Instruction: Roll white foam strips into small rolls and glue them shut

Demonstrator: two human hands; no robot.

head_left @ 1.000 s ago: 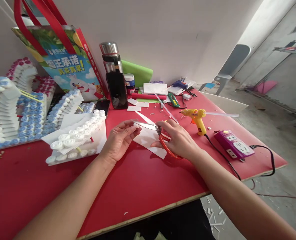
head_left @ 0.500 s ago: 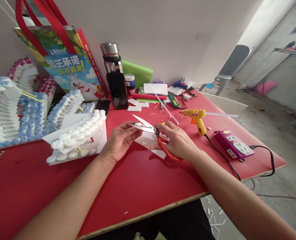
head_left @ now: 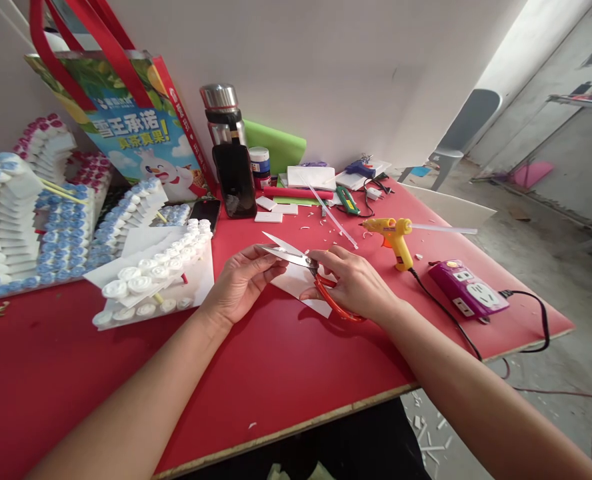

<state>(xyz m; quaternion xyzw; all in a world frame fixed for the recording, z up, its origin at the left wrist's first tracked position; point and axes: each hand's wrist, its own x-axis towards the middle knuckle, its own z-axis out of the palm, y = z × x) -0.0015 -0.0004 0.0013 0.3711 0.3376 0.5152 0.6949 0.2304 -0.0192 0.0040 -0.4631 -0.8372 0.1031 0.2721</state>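
Note:
My right hand point(head_left: 351, 277) grips a pair of scissors point(head_left: 296, 257) by their orange-red handles, the blades parted and pointing left. The blades reach over the fingertips of my left hand point(head_left: 241, 280). That hand is closed in a pinch, and whatever sits between its fingers is small and mostly hidden by the lower blade. Under both hands lies a white sheet point(head_left: 301, 293) on the red table. Left of my left hand stands a white board piece with rows of white rolled roses point(head_left: 140, 283).
A yellow glue gun point(head_left: 396, 240) and a purple power strip point(head_left: 469, 288) with cords lie at right. Behind are a phone point(head_left: 234, 180) against a steel bottle point(head_left: 219, 100), a green cutter point(head_left: 347, 200) and white scraps. Blue-and-white flower pieces point(head_left: 66, 233) and a shopping bag point(head_left: 136, 133) fill the left.
The scissors have shifted very slightly, with their blades a little closer together. A small white bit seen at my left fingertips is now mostly covered by the blade.

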